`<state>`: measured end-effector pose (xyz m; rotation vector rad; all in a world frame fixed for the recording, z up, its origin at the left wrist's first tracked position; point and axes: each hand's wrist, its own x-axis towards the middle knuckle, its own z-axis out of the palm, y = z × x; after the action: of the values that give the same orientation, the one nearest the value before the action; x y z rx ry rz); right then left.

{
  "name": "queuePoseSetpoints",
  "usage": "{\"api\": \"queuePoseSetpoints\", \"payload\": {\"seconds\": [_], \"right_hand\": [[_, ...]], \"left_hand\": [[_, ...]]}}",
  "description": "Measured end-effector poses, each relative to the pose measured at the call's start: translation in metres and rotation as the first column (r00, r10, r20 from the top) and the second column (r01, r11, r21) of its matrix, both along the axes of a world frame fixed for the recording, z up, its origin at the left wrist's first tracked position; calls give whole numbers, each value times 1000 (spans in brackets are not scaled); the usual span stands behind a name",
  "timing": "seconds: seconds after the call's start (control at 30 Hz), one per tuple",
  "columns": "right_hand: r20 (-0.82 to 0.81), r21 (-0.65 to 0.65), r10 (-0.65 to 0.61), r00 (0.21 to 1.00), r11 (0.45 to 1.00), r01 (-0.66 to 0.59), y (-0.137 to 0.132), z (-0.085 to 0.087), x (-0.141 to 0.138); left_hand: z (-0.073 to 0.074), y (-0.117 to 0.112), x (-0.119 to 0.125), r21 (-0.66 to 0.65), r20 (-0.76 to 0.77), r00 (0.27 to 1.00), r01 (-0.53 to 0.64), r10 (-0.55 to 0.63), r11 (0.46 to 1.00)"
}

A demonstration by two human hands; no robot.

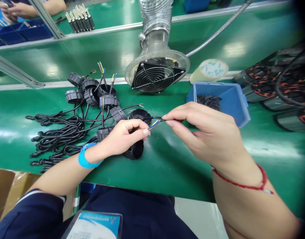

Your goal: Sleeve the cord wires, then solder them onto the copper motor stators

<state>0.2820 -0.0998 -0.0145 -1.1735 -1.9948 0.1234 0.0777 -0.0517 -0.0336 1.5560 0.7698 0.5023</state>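
Observation:
Between the thumb and finger of my left hand (126, 136) are thin coloured wires (154, 124), blue, yellow and brown. My right hand (204, 134) pinches the dark thin ends just to the right of them, where small black pieces, perhaps sleeves, meet the wires; the fingertips partly hide this spot. Close behind and below my left hand lie round black plastic caps (135, 150). More ribbed black caps (110, 100) with coloured wire ends standing out of them are grouped to the left, and their coiled black cables (67, 131) stretch toward the left edge.
A blue bin (236, 108) behind my right hand holds small black tubes (209, 101). Beside it stands a tape roll (209, 71). A fume hood with a fan grille (153, 79) hangs ahead. Motor parts with copper windings (269, 86) are at right. Another person's hand (23, 10) shows top left.

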Motion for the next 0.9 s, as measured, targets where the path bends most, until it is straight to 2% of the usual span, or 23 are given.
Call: {"api": "queuePoseSetpoints", "payload": {"seconds": [0.13,0.27,0.47,0.6,0.67,0.77,0.9], "right_hand": [[83,-15,31,996,999,-30,-1,3,5],[171,-92,63,983,995,-47,-4,3,11],[-65,-268,33,997,962,-49,-3,5,9],[-174,-486,34,984,866,-116,0,7,12],[-204,-532,37,978,835,-142,1,7,11],[-210,-500,79,974,848,-177,1,5,6],[-246,-335,160,956,912,-239,1,1,-1]], "left_hand": [[-1,0,1,-2,3,1000,-27,27,1000],[0,2,1,-15,45,995,-91,92,996],[0,4,-1,-15,21,997,-78,78,997],[0,4,-2,-40,34,996,-86,88,995],[0,4,-1,-56,35,996,-85,87,995],[1,4,-1,-89,46,995,-84,88,992],[1,5,-1,-158,103,989,-91,108,983]]}}
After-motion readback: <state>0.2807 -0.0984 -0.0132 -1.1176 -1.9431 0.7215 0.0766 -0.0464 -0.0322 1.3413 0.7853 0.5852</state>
